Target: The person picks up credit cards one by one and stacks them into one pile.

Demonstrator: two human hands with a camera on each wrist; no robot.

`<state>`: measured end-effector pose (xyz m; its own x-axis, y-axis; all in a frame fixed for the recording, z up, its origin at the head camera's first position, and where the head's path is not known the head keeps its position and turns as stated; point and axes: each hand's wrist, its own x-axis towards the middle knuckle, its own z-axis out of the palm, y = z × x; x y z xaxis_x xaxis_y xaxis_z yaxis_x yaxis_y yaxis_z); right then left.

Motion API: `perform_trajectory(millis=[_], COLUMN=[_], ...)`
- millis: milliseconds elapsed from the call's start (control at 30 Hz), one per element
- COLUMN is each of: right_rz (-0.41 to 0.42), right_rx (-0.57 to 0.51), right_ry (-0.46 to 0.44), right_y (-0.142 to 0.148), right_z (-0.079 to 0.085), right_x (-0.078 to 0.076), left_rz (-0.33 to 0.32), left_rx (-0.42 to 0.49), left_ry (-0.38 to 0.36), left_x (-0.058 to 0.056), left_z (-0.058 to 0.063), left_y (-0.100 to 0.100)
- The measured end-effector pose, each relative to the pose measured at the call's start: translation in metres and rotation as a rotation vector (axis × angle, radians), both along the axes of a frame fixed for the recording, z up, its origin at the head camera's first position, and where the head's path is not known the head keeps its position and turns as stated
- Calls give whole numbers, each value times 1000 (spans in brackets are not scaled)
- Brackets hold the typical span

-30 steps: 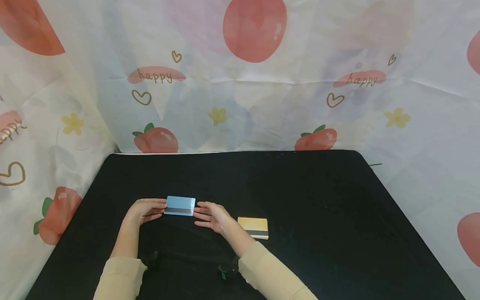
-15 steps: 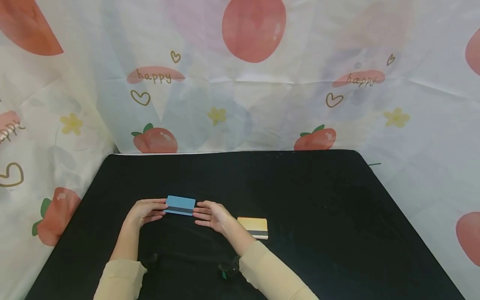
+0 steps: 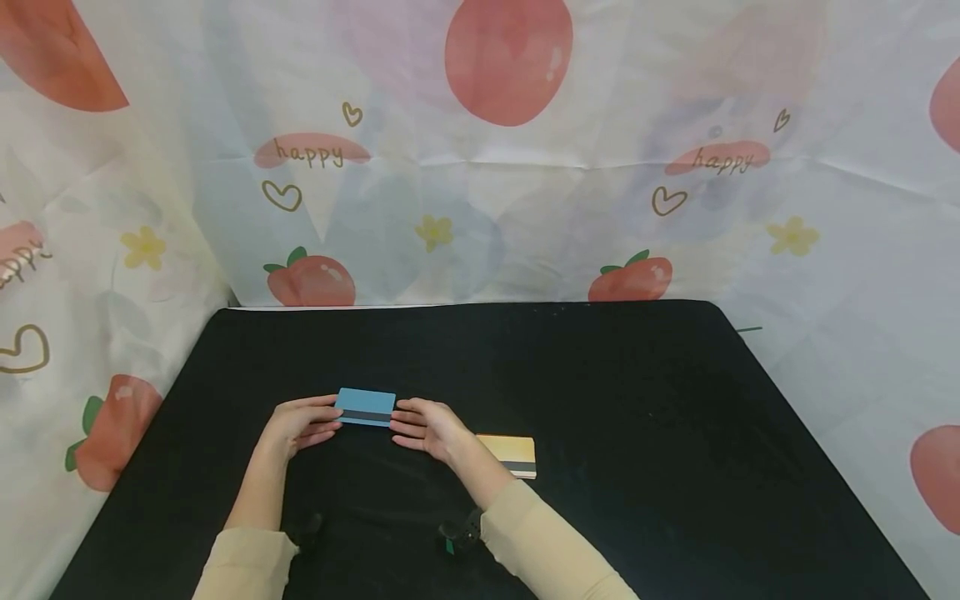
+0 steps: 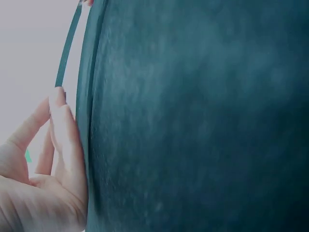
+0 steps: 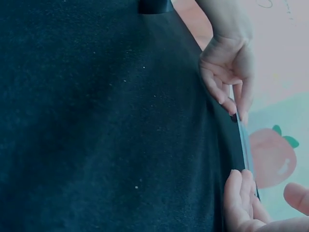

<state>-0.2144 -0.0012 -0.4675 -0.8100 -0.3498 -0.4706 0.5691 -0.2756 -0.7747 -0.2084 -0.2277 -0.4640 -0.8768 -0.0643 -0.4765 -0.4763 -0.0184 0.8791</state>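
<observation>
A blue card (image 3: 367, 399) with a dark stripe is held up between the two hands in the head view. My left hand (image 3: 298, 427) pinches its left end between thumb and fingers; the left wrist view shows the card (image 4: 68, 50) edge-on above that pinch. At the card's other end, the fingers of my right hand (image 3: 437, 432) touch it while staying fairly straight. The right wrist view shows the right thumb (image 5: 298, 197) standing apart from the card (image 5: 245, 142). Yellow cards (image 3: 517, 448) with a dark stripe lie partly hidden behind the right forearm.
Both hands are over a black-covered table (image 3: 637, 375). A white cloth (image 3: 480, 208) printed with fruit, hearts and flowers hangs behind the table and along its sides. A small black device (image 3: 461, 536) sits by the right wrist.
Both hands and the blue card have shifted slightly to the right and farther from the body. The card's face has tipped a little and looks darker. The yellow cards stay put.
</observation>
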Motion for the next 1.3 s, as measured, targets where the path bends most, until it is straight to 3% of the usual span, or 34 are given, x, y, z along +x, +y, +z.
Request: perform_trajectory(millis=[433,700,1000,1300], right_rz=[0,-4,-75,-73], right_rx=[41,165,235,270], right_ry=[-5,68,82,82], right_y=[7,18,35,54], right_z=[5,12,20,21], right_x=[-3,-4,-5,-5], left_rz=[71,130,136,115], left_rx=[67,60,109,97], left_ry=[25,52,52,41], left_x=[6,7,8,11], left_z=[13,19,21,20], left_y=[20,40,61,79])
